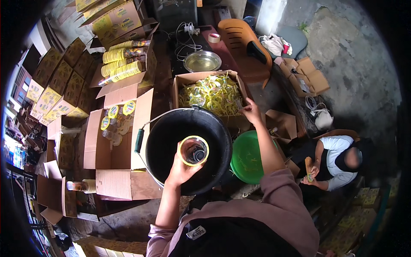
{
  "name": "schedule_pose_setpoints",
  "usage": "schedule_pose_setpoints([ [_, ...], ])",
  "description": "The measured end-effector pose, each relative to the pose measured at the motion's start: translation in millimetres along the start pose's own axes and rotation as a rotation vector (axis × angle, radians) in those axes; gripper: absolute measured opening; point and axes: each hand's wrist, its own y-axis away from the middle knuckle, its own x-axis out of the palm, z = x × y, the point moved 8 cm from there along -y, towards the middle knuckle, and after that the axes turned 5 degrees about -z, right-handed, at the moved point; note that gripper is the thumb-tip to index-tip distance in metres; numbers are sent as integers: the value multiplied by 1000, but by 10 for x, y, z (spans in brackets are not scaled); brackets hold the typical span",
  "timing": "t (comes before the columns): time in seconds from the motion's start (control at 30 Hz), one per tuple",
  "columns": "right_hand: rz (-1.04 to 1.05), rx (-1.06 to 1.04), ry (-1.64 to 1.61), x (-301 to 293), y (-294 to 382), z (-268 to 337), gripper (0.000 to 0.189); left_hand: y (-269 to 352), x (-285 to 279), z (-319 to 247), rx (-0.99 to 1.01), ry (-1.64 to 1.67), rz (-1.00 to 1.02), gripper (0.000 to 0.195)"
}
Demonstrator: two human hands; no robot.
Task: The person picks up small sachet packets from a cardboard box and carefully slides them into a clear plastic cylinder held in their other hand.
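Note:
My left hand (184,172) grips a clear plastic cup (193,137) with a yellow rim, its open mouth facing up. Dark rings show deep inside the cup. It is held over a large black bucket (160,135) with a wire handle and a green grip (139,140). My right hand (252,111) is at the near right corner of a cardboard box (205,76) heaped with yellow plastic scraps (212,91). A small pale strip lies by its fingertips; whether they pinch it is unclear.
Left of the bucket, an open carton (120,160) contains several lidded cups (113,111). Behind it lie stacked yellow-rimmed cups (125,70). A green basin (250,157) stands right of the bucket. A metal bowl (203,61) sits beyond the scraps. A seated person (337,160) holds a cup stack at right.

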Motion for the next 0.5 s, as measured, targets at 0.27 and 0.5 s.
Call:
schedule_pose_setpoints([
  [0.27, -252, 240, -444, -416, 1227, -609, 41, 47, -60, 0, 30, -87, -23, 59],
  [0.5, -273, 287, 175, -384, 1825, -960, 38, 25, 66, -31, 9, -55, 32, 59],
])
